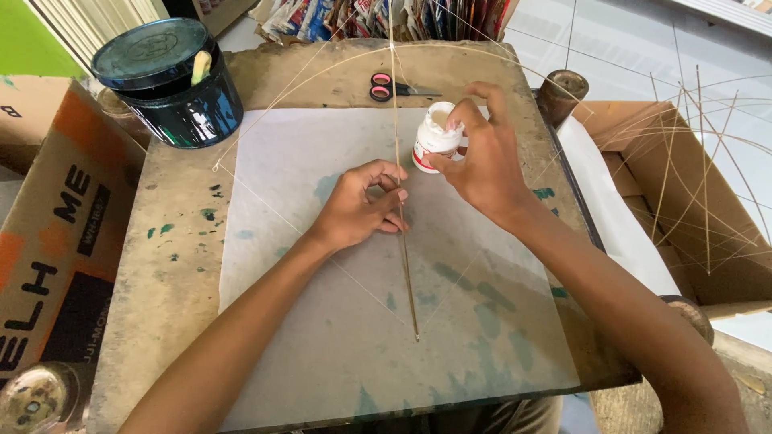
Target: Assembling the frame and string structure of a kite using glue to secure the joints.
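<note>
Fingers, left hand (362, 207): curled loosely, the fingertips pinching the thin bamboo stick (406, 241) against the sheet.
Fingers, right hand (482, 157): wrapped round the small white glue jar (434, 141), the forefinger tip dipped at its open mouth.
Glue jar: upright on the surface, just beyond the left fingers and touching the right palm side.
Bamboo stick: runs straight from far to near, passing under the left fingers, crossed at the far end by a bowed stick.
White paper sheet (322, 337): flat under both hands, with faint green stains.
Surface (161, 265): worn, speckled green.
Scissors (386, 86): pink-handled, beyond the right fingers.
Dark tub (173, 88): far to the left of the left fingers.
Cardboard box (691, 209): right of the right arm, holding stick frames.
</note>
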